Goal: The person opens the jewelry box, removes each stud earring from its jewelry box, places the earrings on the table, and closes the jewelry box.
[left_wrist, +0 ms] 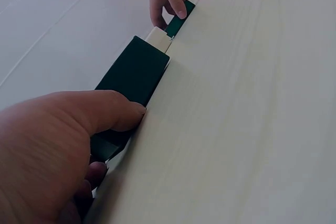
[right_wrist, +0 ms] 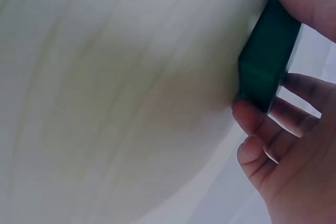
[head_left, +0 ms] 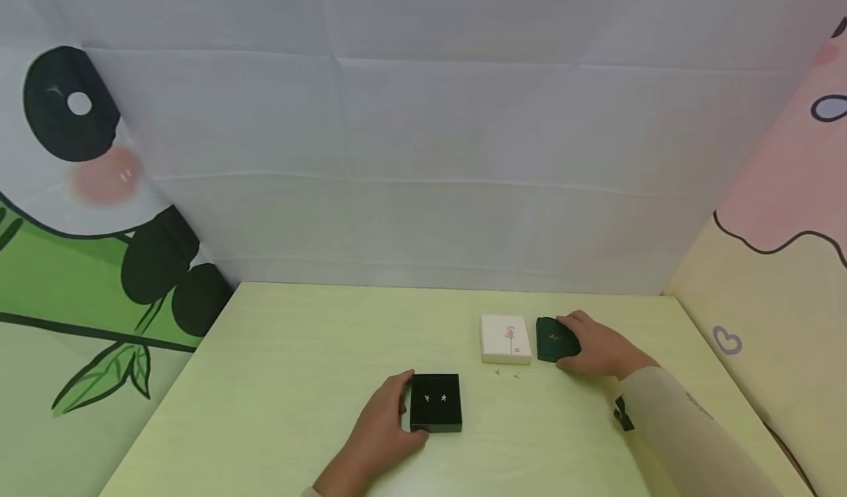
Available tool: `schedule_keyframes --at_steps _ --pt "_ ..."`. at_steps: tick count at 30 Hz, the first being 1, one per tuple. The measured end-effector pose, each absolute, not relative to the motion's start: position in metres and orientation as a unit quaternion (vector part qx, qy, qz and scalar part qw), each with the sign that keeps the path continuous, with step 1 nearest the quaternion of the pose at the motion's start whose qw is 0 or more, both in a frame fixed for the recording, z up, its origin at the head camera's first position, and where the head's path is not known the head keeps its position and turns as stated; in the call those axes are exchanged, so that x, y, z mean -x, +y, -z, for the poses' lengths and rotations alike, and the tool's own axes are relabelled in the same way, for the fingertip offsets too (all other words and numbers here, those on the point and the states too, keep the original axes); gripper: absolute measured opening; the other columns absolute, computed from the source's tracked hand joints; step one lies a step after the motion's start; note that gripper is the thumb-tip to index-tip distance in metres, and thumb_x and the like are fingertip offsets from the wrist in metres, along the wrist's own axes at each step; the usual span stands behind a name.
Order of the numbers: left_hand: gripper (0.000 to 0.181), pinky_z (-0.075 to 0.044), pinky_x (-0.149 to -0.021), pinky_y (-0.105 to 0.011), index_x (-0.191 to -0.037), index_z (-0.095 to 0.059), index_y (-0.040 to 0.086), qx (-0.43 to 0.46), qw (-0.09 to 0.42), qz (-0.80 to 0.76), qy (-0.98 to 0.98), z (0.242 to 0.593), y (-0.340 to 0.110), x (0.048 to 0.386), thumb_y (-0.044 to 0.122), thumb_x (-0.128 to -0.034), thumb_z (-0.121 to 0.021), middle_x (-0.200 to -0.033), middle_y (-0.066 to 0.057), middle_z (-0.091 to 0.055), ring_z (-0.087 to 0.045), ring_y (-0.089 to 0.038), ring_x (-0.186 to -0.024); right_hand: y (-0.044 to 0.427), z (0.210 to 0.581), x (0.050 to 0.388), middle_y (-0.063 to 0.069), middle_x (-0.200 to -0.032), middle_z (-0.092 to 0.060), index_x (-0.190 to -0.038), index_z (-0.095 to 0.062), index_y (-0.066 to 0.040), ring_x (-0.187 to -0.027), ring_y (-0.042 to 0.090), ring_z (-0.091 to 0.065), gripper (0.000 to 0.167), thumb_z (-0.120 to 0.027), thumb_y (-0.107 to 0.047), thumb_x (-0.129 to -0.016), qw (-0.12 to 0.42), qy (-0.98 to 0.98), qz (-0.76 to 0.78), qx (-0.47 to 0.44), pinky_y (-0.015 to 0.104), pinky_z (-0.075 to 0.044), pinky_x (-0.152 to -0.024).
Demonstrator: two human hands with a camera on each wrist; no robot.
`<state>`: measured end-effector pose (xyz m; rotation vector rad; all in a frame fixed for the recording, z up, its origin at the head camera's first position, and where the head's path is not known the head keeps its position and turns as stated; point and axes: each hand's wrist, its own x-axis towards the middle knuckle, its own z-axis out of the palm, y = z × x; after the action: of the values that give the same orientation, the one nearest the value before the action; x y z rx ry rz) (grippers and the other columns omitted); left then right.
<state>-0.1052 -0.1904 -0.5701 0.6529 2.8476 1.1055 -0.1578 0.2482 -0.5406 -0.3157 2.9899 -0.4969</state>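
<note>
A dark box with two small star-shaped studs on its black top lies on the table. My left hand grips it from the left, thumb at the near edge and fingers at the far corner; the left wrist view shows the thumb against the green box. Farther right, my right hand holds a dark green lid-like piece by its far and near edges. In the right wrist view the thumb and fingertips span this green piece. Its underside is hidden.
A white box with a pink flower print stands just left of the green piece. Two tiny studs lie in front of it. A white cloth backdrop rises behind the table, with printed panels at both sides.
</note>
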Motion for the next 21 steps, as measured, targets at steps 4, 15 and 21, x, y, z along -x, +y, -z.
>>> schedule_keyframes --at_steps 4,15,21 --pt "0.095 -0.046 -0.082 -0.036 -0.152 -0.043 0.004 -0.208 0.010 -0.354 0.912 0.569 -0.189 0.105 0.025 -0.0709 -0.088 -0.103 0.008 -0.052 -0.051 -0.011 -0.091 0.249 0.536 0.157 0.021 -0.147 -0.044 -0.153 -0.045 -0.003 -0.123 0.042 -0.056 0.090 -0.082 -0.042 -0.082 0.050 0.980 0.169 0.092 0.059 -0.047 -0.096" --pt "0.095 -0.047 -0.084 -0.037 -0.152 -0.043 0.004 -0.203 0.014 -0.355 0.912 0.571 -0.189 0.105 0.026 -0.0711 -0.088 -0.106 0.007 -0.053 -0.052 -0.011 -0.092 0.248 0.513 0.141 0.024 -0.148 -0.043 -0.152 -0.047 -0.002 -0.121 0.044 -0.058 0.090 -0.082 -0.048 -0.084 0.002 0.980 0.173 0.100 0.060 -0.049 -0.093" --pt "0.094 -0.046 -0.083 -0.037 -0.151 -0.044 0.004 -0.205 0.010 -0.353 0.913 0.571 -0.188 0.106 0.025 -0.0711 -0.088 -0.103 0.008 -0.052 -0.051 -0.011 -0.091 0.219 0.500 0.126 0.015 -0.142 -0.051 -0.145 -0.056 -0.005 -0.116 0.035 -0.062 0.076 -0.085 -0.040 -0.084 -0.051 0.974 0.170 0.138 0.053 -0.052 -0.092"
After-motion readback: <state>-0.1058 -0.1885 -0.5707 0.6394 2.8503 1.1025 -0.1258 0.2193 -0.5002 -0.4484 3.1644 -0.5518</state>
